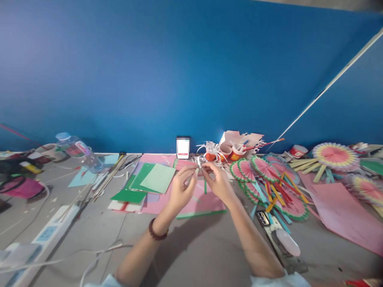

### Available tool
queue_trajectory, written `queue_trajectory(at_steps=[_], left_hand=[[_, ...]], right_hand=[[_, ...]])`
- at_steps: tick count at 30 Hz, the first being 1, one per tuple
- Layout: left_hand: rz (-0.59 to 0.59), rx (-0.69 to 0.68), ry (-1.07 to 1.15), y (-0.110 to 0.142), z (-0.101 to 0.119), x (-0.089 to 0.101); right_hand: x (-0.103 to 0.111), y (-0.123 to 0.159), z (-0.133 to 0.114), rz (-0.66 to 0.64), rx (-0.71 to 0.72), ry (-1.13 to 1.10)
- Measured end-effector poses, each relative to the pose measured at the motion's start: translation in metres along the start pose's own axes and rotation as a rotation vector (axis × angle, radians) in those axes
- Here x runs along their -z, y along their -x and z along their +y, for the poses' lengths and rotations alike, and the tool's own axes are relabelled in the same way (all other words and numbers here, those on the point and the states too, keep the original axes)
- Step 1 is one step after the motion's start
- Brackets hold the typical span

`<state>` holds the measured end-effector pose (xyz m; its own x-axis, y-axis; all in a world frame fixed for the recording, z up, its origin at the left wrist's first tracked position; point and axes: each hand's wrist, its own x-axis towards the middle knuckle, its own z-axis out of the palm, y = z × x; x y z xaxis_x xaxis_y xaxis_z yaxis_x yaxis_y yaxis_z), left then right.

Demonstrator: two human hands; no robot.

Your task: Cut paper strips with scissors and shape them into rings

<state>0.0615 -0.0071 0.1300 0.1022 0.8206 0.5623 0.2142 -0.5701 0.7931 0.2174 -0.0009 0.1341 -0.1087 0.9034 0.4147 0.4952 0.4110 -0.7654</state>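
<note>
My left hand and my right hand are raised close together over a pink paper sheet, fingertips pinched. A thin white strip curls up between them and runs to the right fingertips. A small pale bit shows at my left fingertips; its kind is too small to make out. Below my right fingers is a narrow green strip; whether it is held or lies on the sheet, I cannot tell. Green paper sheets and a pale green sheet lie left of my left hand.
Pleated paper fans with coloured strips lie to the right, near a phone. Paper cups and a lit phone screen stand by the blue wall. Leftward are a plastic bottle, thin sticks and a power strip.
</note>
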Motion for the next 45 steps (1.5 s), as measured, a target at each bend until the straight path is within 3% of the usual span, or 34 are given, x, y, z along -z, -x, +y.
queue_trajectory(at_steps=[10, 15, 19, 22, 26, 28, 37, 45], left_hand=[[-0.054, 0.151, 0.216, -0.006, 0.015, 0.009], [0.036, 0.276, 0.284, -0.012, 0.005, 0.018], [0.052, 0.383, 0.312, -0.016, -0.006, 0.023], [0.054, 0.456, 0.424, -0.017, -0.011, 0.02], [0.193, 0.546, 0.515, -0.017, -0.012, 0.015], [0.196, 0.56, 0.521, -0.017, -0.012, 0.014], [0.105, 0.56, 0.484, -0.017, -0.013, 0.014], [0.17, 0.587, 0.449, -0.019, -0.005, 0.013]], right_hand=[[-0.008, -0.006, 0.011, 0.037, -0.049, -0.027], [-0.012, -0.008, 0.018, 0.059, -0.173, -0.279], [-0.012, -0.01, 0.022, 0.099, -0.357, -0.515], [-0.009, -0.009, 0.019, 0.026, -0.456, -0.748], [-0.003, -0.007, 0.009, -0.117, -0.441, -0.914], [0.0, -0.005, 0.002, -0.17, -0.431, -0.966], [0.004, -0.002, -0.017, -0.335, -0.499, -0.982], [0.001, 0.008, -0.034, -0.296, -0.455, -0.92]])
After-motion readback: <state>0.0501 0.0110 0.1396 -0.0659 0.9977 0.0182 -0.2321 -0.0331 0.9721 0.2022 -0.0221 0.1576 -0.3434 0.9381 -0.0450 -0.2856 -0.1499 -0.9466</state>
